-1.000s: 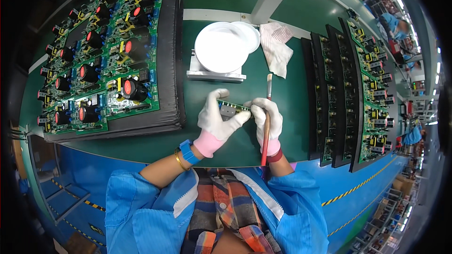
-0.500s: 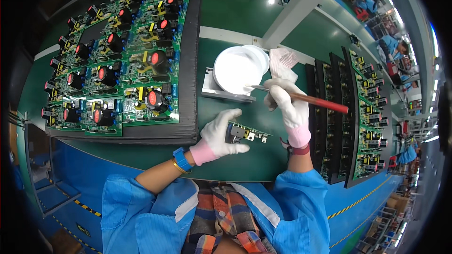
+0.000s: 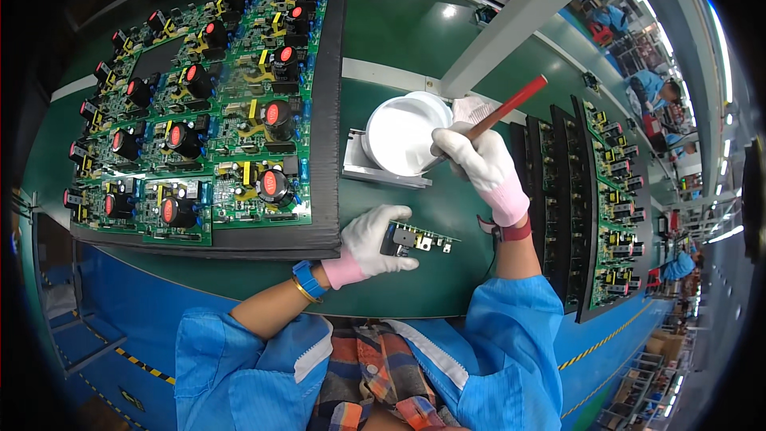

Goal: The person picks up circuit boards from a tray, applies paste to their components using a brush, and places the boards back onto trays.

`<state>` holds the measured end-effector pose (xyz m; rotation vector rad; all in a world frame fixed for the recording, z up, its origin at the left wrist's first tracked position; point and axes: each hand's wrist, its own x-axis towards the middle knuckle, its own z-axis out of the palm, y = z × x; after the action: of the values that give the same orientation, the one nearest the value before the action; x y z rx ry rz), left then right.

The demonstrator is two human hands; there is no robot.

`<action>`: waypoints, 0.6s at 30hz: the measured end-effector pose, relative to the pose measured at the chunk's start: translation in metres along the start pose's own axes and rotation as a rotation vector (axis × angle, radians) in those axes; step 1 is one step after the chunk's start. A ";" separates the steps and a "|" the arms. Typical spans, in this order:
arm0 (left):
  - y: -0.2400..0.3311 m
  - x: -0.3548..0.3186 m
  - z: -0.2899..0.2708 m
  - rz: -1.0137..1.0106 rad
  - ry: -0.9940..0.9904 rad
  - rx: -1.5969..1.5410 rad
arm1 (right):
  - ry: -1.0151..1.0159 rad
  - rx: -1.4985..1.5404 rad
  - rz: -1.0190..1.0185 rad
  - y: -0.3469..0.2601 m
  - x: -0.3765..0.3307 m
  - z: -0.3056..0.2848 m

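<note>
In the head view, the left hand, in a white glove with pink cuff, grasps one end of a small green circuit board with grey and black block parts, thumb below and fingers above, over the green bench. At one o'clock from it, the right hand, gloved alike, has its fingers closed around a thin brush with red-brown handle; its tip is by the near rim of a round white plastic tub, at twelve o'clock. I cannot tell if the bristles touch. For good work, I think the brush should be loaded lightly and the board kept steady. The tub stands on a silver metal block; its inside is too bright to judge the content. At ten o'clock, a thick black foam tray bears rows of larger green boards with red-topped round parts.
</note>
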<state>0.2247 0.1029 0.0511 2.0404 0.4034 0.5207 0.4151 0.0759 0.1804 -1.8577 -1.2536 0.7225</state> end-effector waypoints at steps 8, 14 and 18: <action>-0.002 -0.001 0.001 -0.065 0.024 -0.081 | 0.141 0.591 0.091 0.011 -0.007 0.006; -0.003 -0.003 0.001 -0.100 0.168 -0.065 | 0.034 0.817 -0.192 0.055 -0.072 0.010; -0.003 -0.002 0.000 -0.118 0.140 -0.052 | 0.033 0.560 -0.128 0.074 -0.101 0.013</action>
<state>0.2228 0.1033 0.0476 1.9236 0.5849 0.5967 0.4060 -0.0311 0.1144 -1.3162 -1.0059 0.8629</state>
